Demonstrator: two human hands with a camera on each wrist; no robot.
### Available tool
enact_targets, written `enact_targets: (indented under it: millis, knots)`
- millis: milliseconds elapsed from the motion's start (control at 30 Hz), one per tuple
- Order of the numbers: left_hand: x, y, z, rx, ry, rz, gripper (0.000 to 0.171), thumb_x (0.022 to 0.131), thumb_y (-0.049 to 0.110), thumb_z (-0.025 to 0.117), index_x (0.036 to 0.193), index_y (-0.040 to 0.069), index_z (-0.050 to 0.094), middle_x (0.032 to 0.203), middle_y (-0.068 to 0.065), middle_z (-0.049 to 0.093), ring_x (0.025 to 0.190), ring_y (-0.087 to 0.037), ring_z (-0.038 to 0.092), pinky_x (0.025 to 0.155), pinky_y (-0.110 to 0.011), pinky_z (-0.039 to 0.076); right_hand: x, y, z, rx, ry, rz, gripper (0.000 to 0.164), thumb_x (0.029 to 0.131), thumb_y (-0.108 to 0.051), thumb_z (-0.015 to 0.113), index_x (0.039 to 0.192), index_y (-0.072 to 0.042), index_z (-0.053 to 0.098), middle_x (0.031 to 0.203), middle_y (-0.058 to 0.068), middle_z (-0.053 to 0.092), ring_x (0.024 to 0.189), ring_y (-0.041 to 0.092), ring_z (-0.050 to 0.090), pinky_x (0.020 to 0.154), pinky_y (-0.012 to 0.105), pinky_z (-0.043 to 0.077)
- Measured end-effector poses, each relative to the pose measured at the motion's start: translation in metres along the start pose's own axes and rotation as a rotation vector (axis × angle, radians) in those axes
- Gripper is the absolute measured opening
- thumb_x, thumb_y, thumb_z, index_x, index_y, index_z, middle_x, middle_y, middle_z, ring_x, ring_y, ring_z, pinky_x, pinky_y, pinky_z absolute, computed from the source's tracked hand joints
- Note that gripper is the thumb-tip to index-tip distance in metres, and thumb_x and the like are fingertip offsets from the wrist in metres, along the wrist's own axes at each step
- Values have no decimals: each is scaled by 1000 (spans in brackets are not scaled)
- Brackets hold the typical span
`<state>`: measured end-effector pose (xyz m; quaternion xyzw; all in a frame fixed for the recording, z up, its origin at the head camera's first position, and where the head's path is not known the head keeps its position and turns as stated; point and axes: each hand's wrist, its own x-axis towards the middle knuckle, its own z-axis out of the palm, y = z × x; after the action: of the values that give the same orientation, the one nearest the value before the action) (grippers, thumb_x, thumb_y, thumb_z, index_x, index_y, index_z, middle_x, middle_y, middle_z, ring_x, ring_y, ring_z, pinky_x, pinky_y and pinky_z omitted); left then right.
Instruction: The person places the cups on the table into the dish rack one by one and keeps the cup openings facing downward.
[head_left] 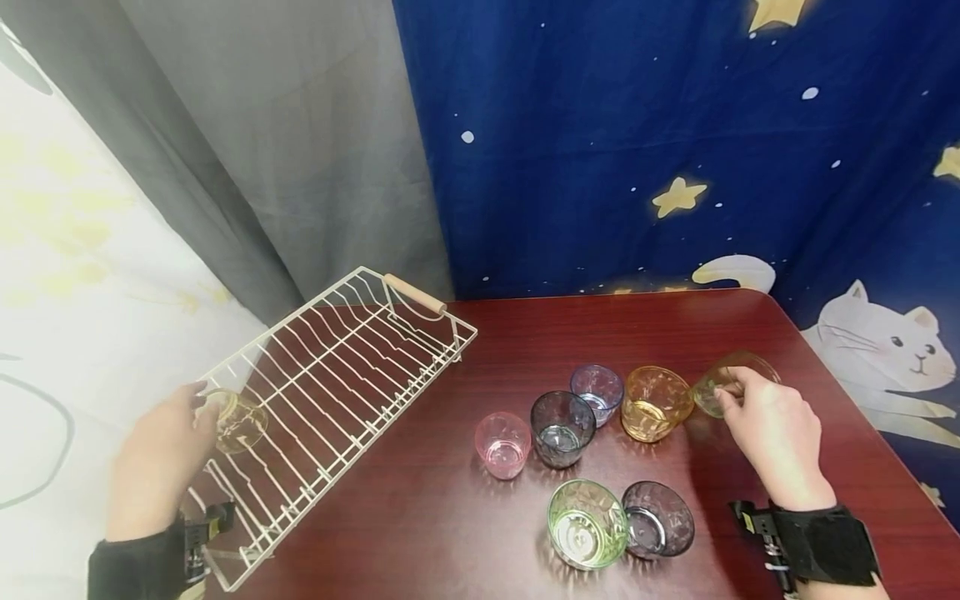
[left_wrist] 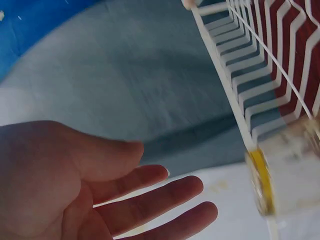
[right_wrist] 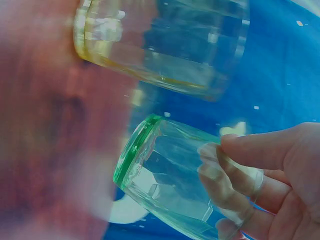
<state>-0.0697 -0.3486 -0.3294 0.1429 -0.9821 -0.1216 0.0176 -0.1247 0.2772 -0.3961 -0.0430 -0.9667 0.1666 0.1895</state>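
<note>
A clear glass with a yellow tint (head_left: 243, 425) lies tilted in the near left end of the white wire dish rack (head_left: 341, 340). My left hand (head_left: 161, 454) is beside it; in the left wrist view its fingers (left_wrist: 160, 205) are extended, apart from the yellow-tinted glass (left_wrist: 290, 175). At the right, my right hand (head_left: 776, 429) pinches a green-tinted glass (head_left: 708, 398) by its rim, tilted. The right wrist view shows fingers through the wall of this green glass (right_wrist: 170, 170), its thick green base toward the table. Right beside it stands an amber glass (head_left: 656, 404).
Left of the amber glass are a purple glass (head_left: 597, 387), a dark grey glass (head_left: 562, 433) and a pink glass (head_left: 503, 446). Nearer stand a green-rimmed glass (head_left: 587, 529) and another dark glass (head_left: 657, 521). A wooden handle (head_left: 415, 294) tops the rack's far end. Curtains hang behind the table (head_left: 420, 517).
</note>
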Motion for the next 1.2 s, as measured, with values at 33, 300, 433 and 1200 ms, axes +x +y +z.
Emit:
enact_targets:
  millis: [33, 300, 433, 1200]
  knots:
    - [-3, 6, 0, 4, 16, 6, 58, 103, 35, 35, 144, -6, 34, 130, -37, 51, 110, -58, 52, 78, -70, 45, 0, -1, -4, 0, 21, -6, 26, 84, -16, 69, 107, -4, 66, 86, 26, 70, 70, 50, 61, 44, 52, 41]
    - [-20, 40, -3, -64, 96, 113, 54, 103, 36, 38, 144, 0, 40, 126, -33, 58, 107, -54, 58, 76, -68, 47, -4, -15, -22, 64, 149, -70, 29, 82, -9, 72, 109, 1, 66, 85, 25, 71, 64, 44, 61, 43, 40, 38]
    - [-31, 57, 1, -107, 170, 181, 49, 102, 32, 43, 138, 0, 48, 121, -32, 62, 98, -49, 64, 73, -62, 52, -6, -23, -27, 120, 204, -114, 29, 82, -6, 73, 108, 2, 66, 85, 25, 72, 67, 43, 63, 49, 32, 38]
    - [-49, 164, 83, -481, 109, 363, 33, 96, 24, 59, 128, 15, 60, 127, -4, 65, 119, -25, 62, 96, -45, 53, -42, -87, -47, 438, 185, 55, 18, 81, -16, 77, 96, -13, 68, 77, -54, 47, 72, -29, 45, 62, 0, 35]
